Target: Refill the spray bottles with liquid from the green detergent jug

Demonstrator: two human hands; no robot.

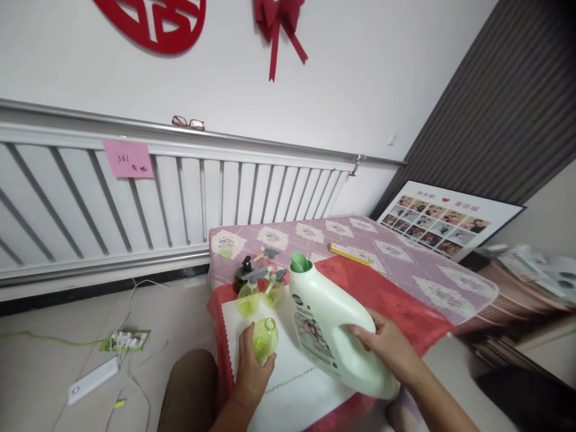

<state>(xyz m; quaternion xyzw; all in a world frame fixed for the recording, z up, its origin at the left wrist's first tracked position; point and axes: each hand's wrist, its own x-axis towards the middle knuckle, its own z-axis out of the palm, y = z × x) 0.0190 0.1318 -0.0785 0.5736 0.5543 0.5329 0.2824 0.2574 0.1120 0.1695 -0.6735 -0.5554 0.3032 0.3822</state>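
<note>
My left hand (252,366) is closed around a small yellow-green see-through bottle (265,339), whose neck has no top on it. Gripped by its handle in my right hand (387,342) is a big pale green detergent jug (335,324). The jug tilts to the left, its green spout (300,264) uncapped and higher than the small bottle, apart from it. Behind the small bottle stand several spray bottles: a yellow one (249,300), another yellowish one (273,295), a dark one (243,273) and one with a peach-coloured head (267,258).
White paper (292,393) and a red cloth (387,300) cover part of the table with its purple patterned cover (310,231). A yellow box (350,253) lies farther back. A radiator (270,192) runs along the wall. Cables and a power strip (126,341) are on the floor, left.
</note>
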